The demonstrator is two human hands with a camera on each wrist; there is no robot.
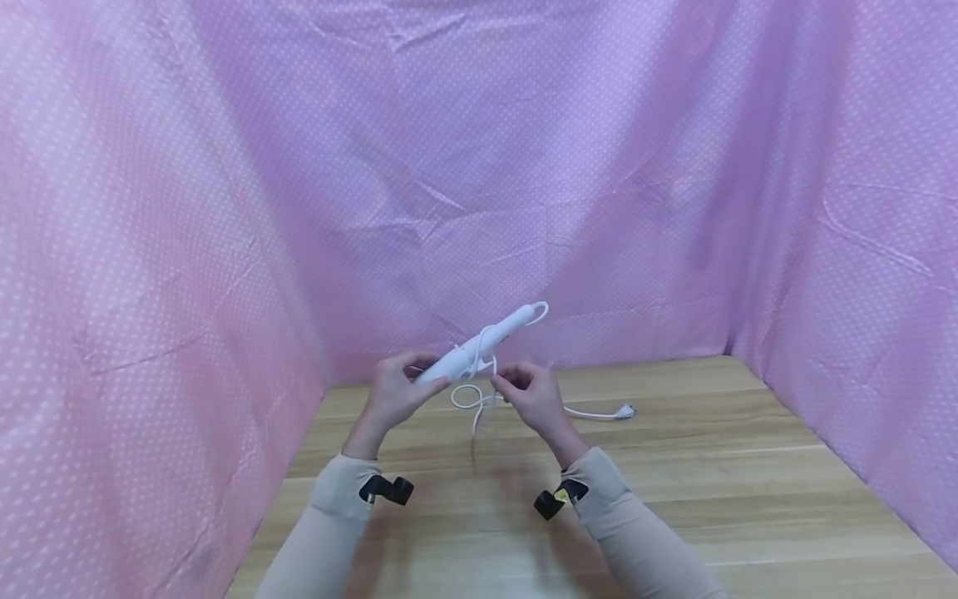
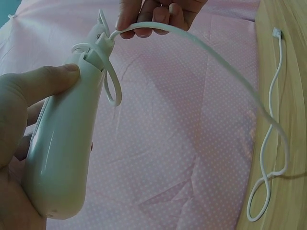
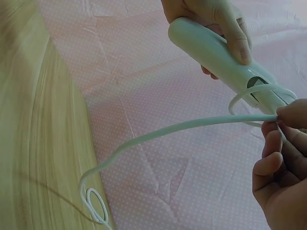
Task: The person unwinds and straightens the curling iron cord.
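My left hand (image 1: 391,398) grips the thick, rounded end of a white wand-shaped appliance (image 1: 449,363), with the thumb along its side. It is held above the table, its thinner end tilted up to the right. Part of the white power cord (image 2: 230,69) is looped around its middle, beside a dark slot (image 3: 256,82) visible in the right wrist view. Between thumb and fingers, my right hand (image 1: 537,401) pinches the cord close to the appliance. From there the cord drops in a curve to the table. The appliance's exact kind is unclear.
Loose cord lies in a small loop on the wooden table (image 1: 711,466). Its white plug (image 1: 624,412) rests to the right of my right hand. Pink dotted cloth (image 1: 509,166) hangs behind the table and along both sides.
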